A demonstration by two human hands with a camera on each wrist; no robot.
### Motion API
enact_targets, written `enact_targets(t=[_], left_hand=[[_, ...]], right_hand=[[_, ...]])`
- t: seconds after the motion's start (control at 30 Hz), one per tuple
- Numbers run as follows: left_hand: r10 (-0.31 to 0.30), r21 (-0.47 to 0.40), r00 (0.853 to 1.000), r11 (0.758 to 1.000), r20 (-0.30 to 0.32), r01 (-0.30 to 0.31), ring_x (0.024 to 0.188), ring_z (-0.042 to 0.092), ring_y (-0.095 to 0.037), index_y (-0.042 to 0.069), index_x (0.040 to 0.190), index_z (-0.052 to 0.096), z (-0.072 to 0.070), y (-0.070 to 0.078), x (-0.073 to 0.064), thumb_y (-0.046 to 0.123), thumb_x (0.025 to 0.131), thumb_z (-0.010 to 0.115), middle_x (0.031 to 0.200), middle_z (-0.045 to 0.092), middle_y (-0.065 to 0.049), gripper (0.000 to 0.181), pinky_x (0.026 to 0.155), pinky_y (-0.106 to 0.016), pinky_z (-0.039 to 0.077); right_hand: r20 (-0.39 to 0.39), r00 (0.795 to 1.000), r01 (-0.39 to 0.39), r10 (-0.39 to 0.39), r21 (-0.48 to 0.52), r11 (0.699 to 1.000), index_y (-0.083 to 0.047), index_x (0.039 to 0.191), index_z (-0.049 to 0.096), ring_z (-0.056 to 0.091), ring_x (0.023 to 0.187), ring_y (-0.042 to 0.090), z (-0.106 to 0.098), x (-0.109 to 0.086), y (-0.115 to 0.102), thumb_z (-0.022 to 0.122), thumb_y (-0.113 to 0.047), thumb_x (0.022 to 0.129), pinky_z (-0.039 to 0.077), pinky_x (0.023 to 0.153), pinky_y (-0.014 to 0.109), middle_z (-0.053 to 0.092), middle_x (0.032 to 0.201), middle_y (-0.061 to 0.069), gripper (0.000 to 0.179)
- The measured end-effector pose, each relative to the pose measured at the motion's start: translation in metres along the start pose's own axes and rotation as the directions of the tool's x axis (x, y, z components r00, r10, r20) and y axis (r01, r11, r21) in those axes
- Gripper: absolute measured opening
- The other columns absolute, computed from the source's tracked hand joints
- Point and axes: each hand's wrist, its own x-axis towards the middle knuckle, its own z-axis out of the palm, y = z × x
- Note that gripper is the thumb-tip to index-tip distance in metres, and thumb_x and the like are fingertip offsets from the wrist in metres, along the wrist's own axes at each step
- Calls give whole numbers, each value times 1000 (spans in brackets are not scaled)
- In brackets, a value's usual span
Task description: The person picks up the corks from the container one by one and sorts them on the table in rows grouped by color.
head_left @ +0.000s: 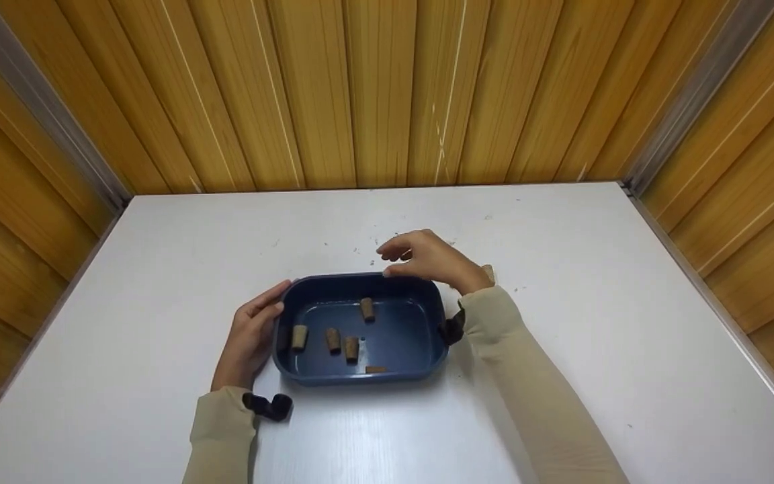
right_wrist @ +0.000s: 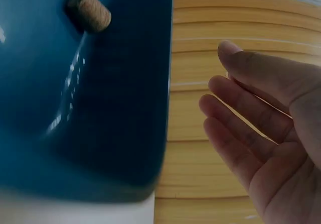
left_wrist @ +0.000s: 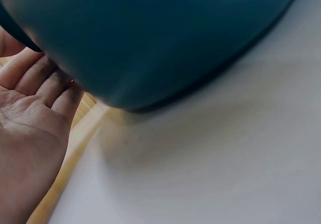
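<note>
A dark blue plastic tub [head_left: 397, 376] stands on the table in the head view, with several tapered cork stoppers [head_left: 332, 341] lying inside it. My left hand [head_left: 247, 339] holds the tub's left end, thumb at the rim and fingers along the outer wall. In the left wrist view those fingers [left_wrist: 37, 78] lie against the blue wall. Over the far right rim is my right hand [head_left: 431, 257], its fingers loosely bent with nothing between them. The right wrist view shows this hand [right_wrist: 266, 128] beside the tub wall, apart from the cork stopper [right_wrist: 90, 10] inside.
Another cork stopper [head_left: 488, 272] lies on the white table [head_left: 179, 269], partly hidden behind the right wrist. Dark crumbs are scattered beyond the tub. Wood-patterned panels [head_left: 380, 94] rise behind the table and at both sides.
</note>
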Motion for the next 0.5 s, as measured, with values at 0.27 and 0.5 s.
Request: enact_targets(t=[0.27,0.5], left_hand=[[3,-11,1000,1000,10,-3,120,57,-5,-13,136,43,1,-1,1,-6,91,51,120,67,4,46,104,-18,43],[-4,-31,1000,999,13,4,120,57,-5,-13,137,43,2,-1,1,-6,91,50,120,67,6,47,104,-18,44]], right_hand=[[83,993,80,-82,33,996,-4,118,68,67,105,23,23,19,-11,74,-18,83,55,92,32,71,112,12,38],[165,981,86,-98,81,993,-5,118,68,68,102,20,43,32,-18,74,-18,84,55,89,28,71,112,10,38]])
